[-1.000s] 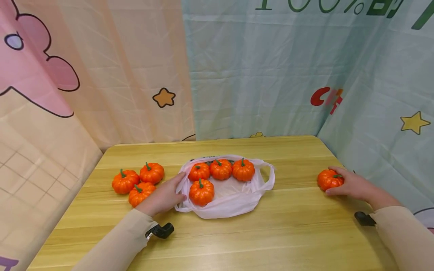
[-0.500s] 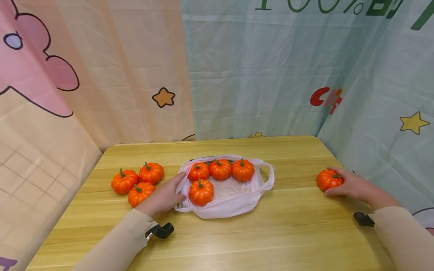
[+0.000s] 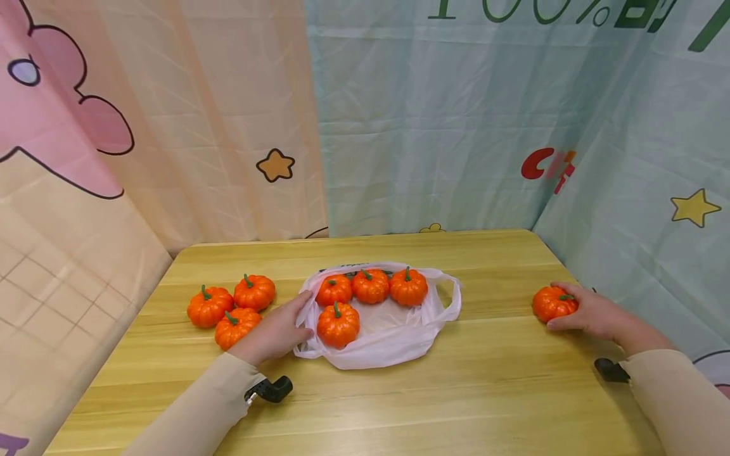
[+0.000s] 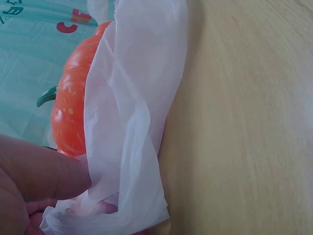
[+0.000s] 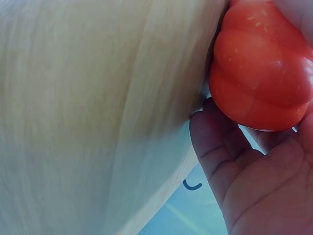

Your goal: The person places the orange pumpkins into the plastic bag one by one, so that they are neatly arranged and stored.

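A white plastic bag [image 3: 388, 351] lies spread open mid-table with several small orange pumpkins [image 3: 339, 325] inside. At its left rim my left hand [image 3: 276, 329] pinches the plastic; in the left wrist view the thumb [image 4: 58, 178] presses the film right beside a pumpkin [image 4: 71, 98]. Far to the right, my right hand [image 3: 595, 312] holds a single pumpkin [image 3: 554, 304] from its right side, low at the table. The right wrist view shows that pumpkin [image 5: 261, 63] between the thumb and the fingers [image 5: 215, 142].
Three more pumpkins [image 3: 211, 306] sit grouped on the wooden table [image 3: 456, 405] left of the bag, close to my left wrist. A bag handle loop [image 3: 453, 297] sticks out to the right. Printed curtains [image 3: 428, 126] stand behind the table and along both sides.
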Demonstrator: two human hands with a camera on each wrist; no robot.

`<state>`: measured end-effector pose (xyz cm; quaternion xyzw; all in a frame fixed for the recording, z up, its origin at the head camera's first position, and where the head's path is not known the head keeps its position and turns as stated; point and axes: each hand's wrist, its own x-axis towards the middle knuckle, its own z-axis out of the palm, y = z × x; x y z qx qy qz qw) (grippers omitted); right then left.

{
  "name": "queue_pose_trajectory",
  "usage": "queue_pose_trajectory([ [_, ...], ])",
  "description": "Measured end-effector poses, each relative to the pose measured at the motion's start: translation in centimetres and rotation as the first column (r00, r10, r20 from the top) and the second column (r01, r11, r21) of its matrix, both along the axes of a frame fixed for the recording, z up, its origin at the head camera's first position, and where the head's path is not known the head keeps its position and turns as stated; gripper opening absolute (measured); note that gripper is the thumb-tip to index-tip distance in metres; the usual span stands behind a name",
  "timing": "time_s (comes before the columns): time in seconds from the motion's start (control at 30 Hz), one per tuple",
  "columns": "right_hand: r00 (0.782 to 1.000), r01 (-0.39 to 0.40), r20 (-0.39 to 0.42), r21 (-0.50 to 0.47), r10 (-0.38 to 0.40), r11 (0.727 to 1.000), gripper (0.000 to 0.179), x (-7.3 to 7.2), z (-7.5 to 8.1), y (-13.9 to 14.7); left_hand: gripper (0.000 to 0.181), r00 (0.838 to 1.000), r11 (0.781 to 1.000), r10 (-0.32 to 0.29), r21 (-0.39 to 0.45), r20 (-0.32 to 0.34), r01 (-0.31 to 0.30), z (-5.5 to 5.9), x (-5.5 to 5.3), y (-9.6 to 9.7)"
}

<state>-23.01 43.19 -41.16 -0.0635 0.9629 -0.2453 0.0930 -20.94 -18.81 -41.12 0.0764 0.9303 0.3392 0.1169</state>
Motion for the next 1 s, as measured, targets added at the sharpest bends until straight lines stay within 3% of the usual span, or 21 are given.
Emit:
queue_pose_trajectory([
  [0.37,1.000,-0.004,-0.001,-0.020,0.004,1.000,0.102,-0.01,-0.03,-0.21,0.085,1.000,1.000,0.011,0.005,0.012,-0.011,-0.04,-0.06,-0.07],
  [1.0,0.999,-0.029,-0.035,0.027,0.030,0.999,0.099,-0.11,0.55,-0.70,0.084,1.000,1.000,0.003,0.001,-0.027,-0.003,-0.09,-0.12,-0.06],
])
